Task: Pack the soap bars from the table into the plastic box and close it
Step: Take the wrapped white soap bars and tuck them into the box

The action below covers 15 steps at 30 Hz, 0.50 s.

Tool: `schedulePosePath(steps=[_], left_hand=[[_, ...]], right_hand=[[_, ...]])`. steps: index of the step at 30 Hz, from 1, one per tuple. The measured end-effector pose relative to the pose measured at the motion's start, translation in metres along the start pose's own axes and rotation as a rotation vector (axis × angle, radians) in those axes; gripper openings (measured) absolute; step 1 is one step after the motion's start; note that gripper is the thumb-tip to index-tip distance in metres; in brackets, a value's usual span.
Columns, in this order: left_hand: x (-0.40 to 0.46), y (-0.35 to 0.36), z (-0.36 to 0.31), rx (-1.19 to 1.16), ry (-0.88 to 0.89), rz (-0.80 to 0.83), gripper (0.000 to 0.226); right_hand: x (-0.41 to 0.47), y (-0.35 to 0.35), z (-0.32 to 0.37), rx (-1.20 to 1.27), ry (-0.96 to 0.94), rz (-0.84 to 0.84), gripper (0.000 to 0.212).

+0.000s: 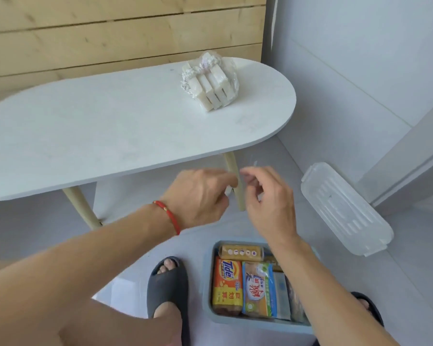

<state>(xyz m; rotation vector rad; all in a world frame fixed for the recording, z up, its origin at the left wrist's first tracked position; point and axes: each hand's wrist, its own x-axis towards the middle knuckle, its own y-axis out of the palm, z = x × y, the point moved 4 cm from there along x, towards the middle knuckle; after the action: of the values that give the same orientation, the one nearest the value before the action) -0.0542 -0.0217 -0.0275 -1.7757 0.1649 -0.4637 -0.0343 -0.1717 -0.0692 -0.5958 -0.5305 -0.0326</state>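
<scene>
Soap bars (245, 283) in coloured wrappers sit packed side by side in the grey plastic box (208, 283) on the floor, an orange Tide bar (227, 285) at the left. The clear lid (345, 211) lies off to the right, on the floor. A plastic-wrapped bundle of pale bars (210, 81) is up on the white tabletop (110, 126). Both hands hover above the box: left hand (198, 196) and right hand (265, 196) close together, fingers loosely curled, holding nothing that shows. Dark slippers (168, 290) flank the box.

Bare forearms, no sleeves. Red cord bracelet (167, 216) with small gold bead, beside the left hand (198, 196). Dark grey slide sandals (168, 293) on feet.
</scene>
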Motion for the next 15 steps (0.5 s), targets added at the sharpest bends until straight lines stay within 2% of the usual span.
schedulePosePath(steps=[2, 5, 9, 12, 15], left_hand=[[0.017, -0.044, 0.024, 0.013, -0.013, -0.135, 0.031], [0.041, -0.078, 0.076, -0.083, -0.243, -0.26, 0.031], [0.052, -0.073, 0.12, -0.121, -0.518, -0.239, 0.048], [0.058, -0.071, 0.123, -0.034, -0.544, -0.186, 0.053], [0.066, -0.072, 0.12, 0.086, -0.529, -0.189, 0.052]], right_hand=[[0.043, -0.004, 0.034, 0.08, -0.063, -0.09, 0.035], [0.101, 0.014, 0.072, 0.019, -0.127, -0.121, 0.044], [0.167, 0.062, 0.08, -0.328, -0.135, 0.054, 0.061], [0.205, 0.092, 0.071, -0.574, -0.096, 0.189, 0.072], [0.236, 0.114, 0.059, -0.648, 0.135, 0.305, 0.08]])
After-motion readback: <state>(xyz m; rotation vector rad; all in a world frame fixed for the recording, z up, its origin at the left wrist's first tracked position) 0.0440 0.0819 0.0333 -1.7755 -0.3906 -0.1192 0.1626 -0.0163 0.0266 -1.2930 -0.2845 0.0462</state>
